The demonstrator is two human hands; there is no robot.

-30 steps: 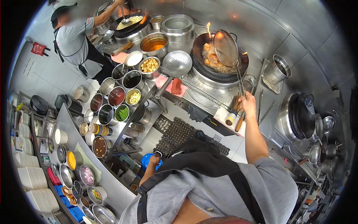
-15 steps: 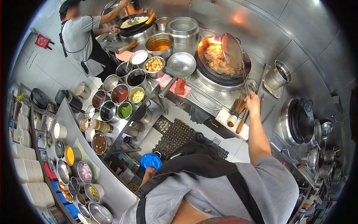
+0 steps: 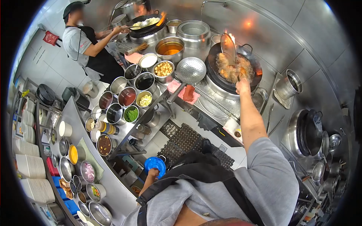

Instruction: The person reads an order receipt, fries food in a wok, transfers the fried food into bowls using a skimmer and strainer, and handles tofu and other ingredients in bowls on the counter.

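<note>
My right hand [image 3: 243, 86] is closed round the handle of a long-handled strainer [image 3: 228, 47], whose round head stands tilted, nearly edge-on, over the black wok [image 3: 250, 81]. In that wok, pieces of food [image 3: 228, 69] bubble in oil, and flames [image 3: 232, 37] rise at its far rim. Low beside my body, my left hand [image 3: 153, 173] grips the near edge of a blue plastic bowl [image 3: 155, 165]; my fingers are partly hidden there. A perforated ladle [image 3: 191, 70] rests left of the wok, its handle pointing toward me.
A co-worker [image 3: 90, 45] stands at another wok [image 3: 149, 23] at the back left. Between us are a pot of orange liquid [image 3: 169, 48] and several containers of sauces and cut food, one with green vegetables [image 3: 131, 114]. Stacked woks [image 3: 313, 132] stand at right.
My right hand has moved forward over the wok's near edge, and the strainer has turned from broad-side to nearly edge-on. Flames in the wok are smaller. The co-worker's arms have drawn back.
</note>
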